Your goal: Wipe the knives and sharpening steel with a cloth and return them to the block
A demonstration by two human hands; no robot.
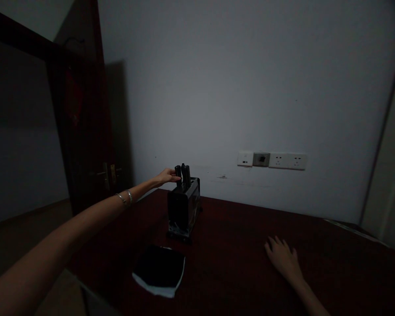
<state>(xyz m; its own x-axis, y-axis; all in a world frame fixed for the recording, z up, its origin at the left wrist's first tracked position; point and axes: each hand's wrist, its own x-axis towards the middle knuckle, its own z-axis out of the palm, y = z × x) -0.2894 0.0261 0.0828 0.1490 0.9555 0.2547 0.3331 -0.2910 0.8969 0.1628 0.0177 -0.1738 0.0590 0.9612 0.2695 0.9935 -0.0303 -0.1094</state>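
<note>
A dark knife block (178,210) with shiny sides stands upright on the table (232,232). Several black handles, which look like knife handles, rise from its top. My left hand (167,176), at the end of an outstretched arm, pinches the leftmost knife handle (178,171) between thumb and fingers; any blade is hidden in the block. Flat on the tabletop to the right lies my right hand (283,258), fingers spread and holding nothing. In front of the block is a folded dark cloth (160,266) with a pale edge, touched by neither hand.
Behind the table rises a pale wall with a row of sockets and switches (271,160). A dark wooden door (85,109) stands ajar at the left. Some flat item (352,229) lies along the table's back right edge. The room is dim.
</note>
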